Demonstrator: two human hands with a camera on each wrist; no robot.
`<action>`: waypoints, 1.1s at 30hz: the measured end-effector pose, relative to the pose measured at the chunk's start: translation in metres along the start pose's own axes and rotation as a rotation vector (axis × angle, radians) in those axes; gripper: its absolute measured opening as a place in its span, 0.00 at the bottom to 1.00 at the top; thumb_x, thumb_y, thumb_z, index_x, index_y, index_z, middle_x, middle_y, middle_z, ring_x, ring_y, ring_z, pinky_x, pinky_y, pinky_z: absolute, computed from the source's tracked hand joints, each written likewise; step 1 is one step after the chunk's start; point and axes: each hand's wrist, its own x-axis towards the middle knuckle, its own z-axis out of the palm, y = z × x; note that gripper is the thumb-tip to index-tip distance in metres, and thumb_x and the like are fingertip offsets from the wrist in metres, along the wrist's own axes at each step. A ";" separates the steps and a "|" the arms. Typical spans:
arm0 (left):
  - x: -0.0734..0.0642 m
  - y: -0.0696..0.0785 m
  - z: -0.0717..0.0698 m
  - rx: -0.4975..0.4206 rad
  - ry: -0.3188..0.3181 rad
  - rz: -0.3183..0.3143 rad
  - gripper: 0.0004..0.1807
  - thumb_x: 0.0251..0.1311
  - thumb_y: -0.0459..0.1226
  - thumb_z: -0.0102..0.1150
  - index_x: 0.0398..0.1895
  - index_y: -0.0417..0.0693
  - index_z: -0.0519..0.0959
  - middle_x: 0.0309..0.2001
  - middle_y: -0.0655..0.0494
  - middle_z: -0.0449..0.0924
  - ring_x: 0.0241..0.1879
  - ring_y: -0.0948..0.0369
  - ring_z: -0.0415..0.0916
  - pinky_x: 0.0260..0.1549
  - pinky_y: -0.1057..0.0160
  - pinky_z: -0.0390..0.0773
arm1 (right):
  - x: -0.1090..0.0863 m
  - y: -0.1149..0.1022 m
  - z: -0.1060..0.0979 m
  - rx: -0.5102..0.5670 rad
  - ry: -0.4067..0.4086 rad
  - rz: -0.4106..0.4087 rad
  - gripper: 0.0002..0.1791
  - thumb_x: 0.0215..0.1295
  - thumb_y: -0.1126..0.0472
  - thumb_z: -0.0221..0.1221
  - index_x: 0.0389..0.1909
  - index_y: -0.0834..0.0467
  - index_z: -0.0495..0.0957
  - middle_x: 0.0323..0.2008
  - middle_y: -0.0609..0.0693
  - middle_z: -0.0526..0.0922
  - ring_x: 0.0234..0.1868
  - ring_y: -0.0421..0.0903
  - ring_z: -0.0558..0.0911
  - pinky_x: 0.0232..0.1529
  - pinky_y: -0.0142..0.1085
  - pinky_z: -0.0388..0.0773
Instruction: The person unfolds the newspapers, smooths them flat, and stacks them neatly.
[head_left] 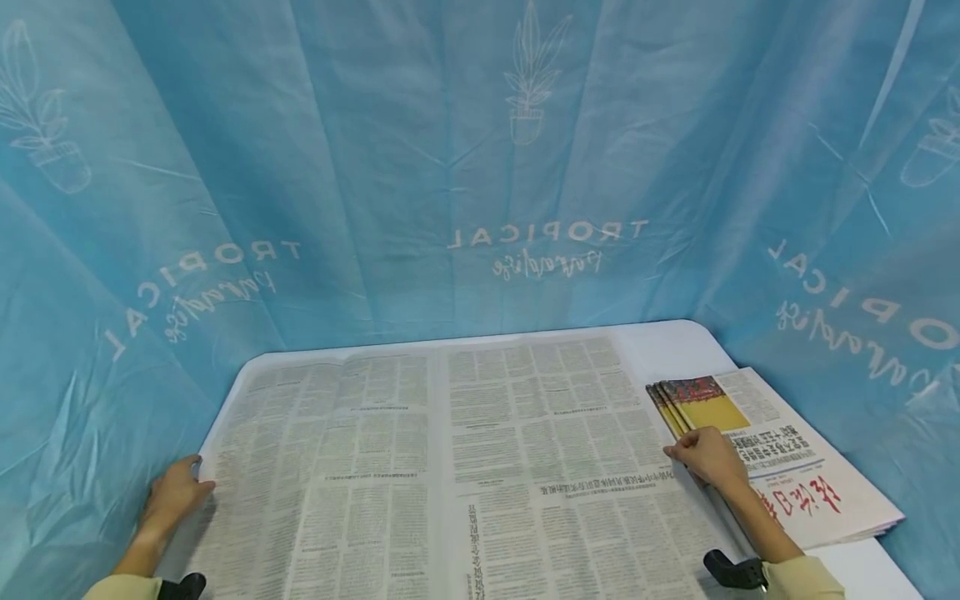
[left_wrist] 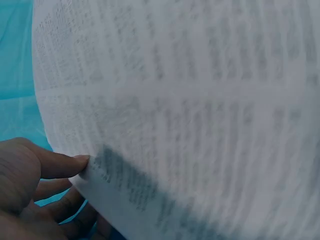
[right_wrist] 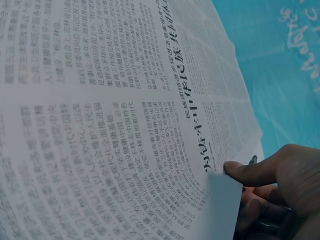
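Note:
A wide open newspaper sheet (head_left: 438,467) covers most of the table, with columns of small print on both halves and a fold down the middle. At its left edge, my left hand (head_left: 172,497) pinches the paper, thumb on top and the other fingers beneath. In the left wrist view that thumb (left_wrist: 65,165) presses near the sheet's border. My right hand (head_left: 708,458) grips the right edge, close beside a folded newspaper stack. The right wrist view shows the thumb (right_wrist: 255,172) on the margin and curled fingers under the paper.
The stack of folded newspapers (head_left: 780,458), with a colour picture and red title characters, lies at the right of the white table (head_left: 663,346). Behind and on both sides hangs a blue curtain (head_left: 397,208) with white plant drawings and lettering.

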 end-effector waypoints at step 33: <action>-0.001 0.002 0.009 -0.091 0.258 -0.089 0.18 0.59 0.32 0.53 0.49 0.30 0.65 0.45 0.23 0.69 0.41 0.28 0.71 0.32 0.38 0.68 | 0.006 -0.004 0.001 -0.080 0.039 0.037 0.13 0.61 0.54 0.65 0.27 0.61 0.81 0.18 0.48 0.77 0.18 0.44 0.70 0.18 0.37 0.64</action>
